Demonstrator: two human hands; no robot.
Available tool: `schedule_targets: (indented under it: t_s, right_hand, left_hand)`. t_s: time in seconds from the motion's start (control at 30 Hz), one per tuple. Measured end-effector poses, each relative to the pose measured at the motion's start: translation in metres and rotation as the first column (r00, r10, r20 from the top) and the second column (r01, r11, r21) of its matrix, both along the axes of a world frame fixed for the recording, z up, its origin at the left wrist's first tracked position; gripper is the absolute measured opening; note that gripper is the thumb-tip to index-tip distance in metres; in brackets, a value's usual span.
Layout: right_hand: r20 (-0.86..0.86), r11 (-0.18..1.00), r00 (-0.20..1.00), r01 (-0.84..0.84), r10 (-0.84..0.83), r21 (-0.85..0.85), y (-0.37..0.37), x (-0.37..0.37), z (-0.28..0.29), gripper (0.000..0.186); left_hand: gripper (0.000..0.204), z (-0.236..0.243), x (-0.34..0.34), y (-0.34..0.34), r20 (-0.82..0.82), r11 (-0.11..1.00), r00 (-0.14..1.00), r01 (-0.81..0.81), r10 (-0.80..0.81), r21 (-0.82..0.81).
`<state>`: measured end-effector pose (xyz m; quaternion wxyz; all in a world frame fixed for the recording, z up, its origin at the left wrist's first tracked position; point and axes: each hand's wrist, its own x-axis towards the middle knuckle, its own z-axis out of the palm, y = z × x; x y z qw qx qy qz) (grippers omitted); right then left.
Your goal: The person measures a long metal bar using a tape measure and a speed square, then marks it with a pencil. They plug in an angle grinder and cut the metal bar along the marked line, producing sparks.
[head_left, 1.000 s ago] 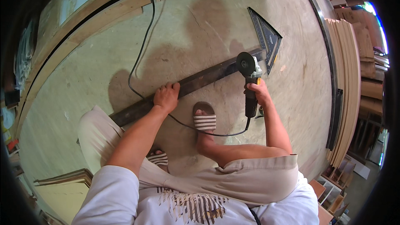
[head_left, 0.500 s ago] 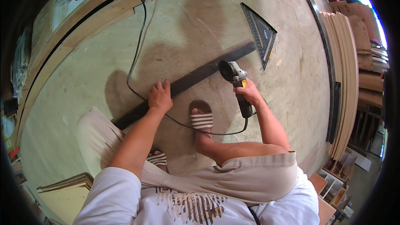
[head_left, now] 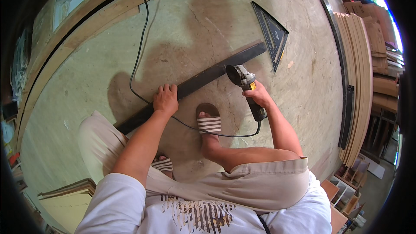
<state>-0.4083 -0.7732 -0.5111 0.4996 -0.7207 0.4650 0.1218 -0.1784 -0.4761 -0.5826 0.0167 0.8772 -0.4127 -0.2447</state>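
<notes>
A long dark metal bar (head_left: 203,78) lies slantwise across the concrete floor. My left hand (head_left: 166,99) is closed over the bar near its middle, fingers wrapped across its far edge. In my right hand (head_left: 259,94) is an angle grinder (head_left: 251,89), gripped round its body. The grinder's round dark guard (head_left: 234,75) sits right beside the bar's near edge, toward its right end; whether the disc touches the metal I cannot tell. From the grinder's rear a black cord (head_left: 208,133) runs left, passing by my left hand. Beyond the bar's right end lies a black triangular square (head_left: 273,34).
My striped sandal (head_left: 209,123) rests on the floor just short of the bar. On the right, long wooden boards (head_left: 355,82) are stacked beside a dark metal length (head_left: 329,21). A wooden frame (head_left: 99,21) borders the left, and flat panels (head_left: 67,206) lie at lower left.
The grinder has tilted slightly, its guard shifting a little left and down. The cord has moved slightly. My left hand keeps its place on the bar.
</notes>
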Motion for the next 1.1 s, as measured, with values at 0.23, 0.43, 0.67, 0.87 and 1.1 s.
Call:
schedule_targets:
  t_s: [0.23, 0.43, 0.67, 0.87, 1.1]
  right_hand:
    - [-0.006, 1.000, 1.000, -0.024, 0.024, -0.002, -0.001, -0.001, -0.001, 0.041]
    - [0.010, 1.000, 1.000, -0.007, 0.006, 0.019, -0.002, 0.000, -0.003, 0.041]
    - [0.003, 1.000, 1.000, -0.018, 0.018, 0.016, -0.003, -0.001, -0.007, 0.042]
    - [0.013, 0.999, 0.999, -0.033, 0.033, -0.011, -0.002, 0.000, -0.009, 0.044]
    - [0.080, 0.997, 0.996, 0.019, -0.025, 0.073, -0.003, -0.003, -0.012, 0.043]
  left_hand:
    - [0.027, 0.004, 0.000, -0.003, 0.012, 1.000, 1.000, 0.013, -0.014, 0.026]
    - [0.027, 0.004, 0.000, -0.002, 0.009, 0.999, 1.000, 0.014, -0.014, 0.030]
    - [0.047, -0.002, -0.001, -0.001, 0.035, 1.000, 0.999, 0.009, -0.009, 0.010]
    - [0.027, 0.003, 0.000, -0.001, 0.018, 1.000, 1.000, 0.015, -0.015, 0.012]
    - [0.029, 0.005, 0.000, -0.003, 0.022, 0.999, 0.999, 0.023, -0.023, 0.032]
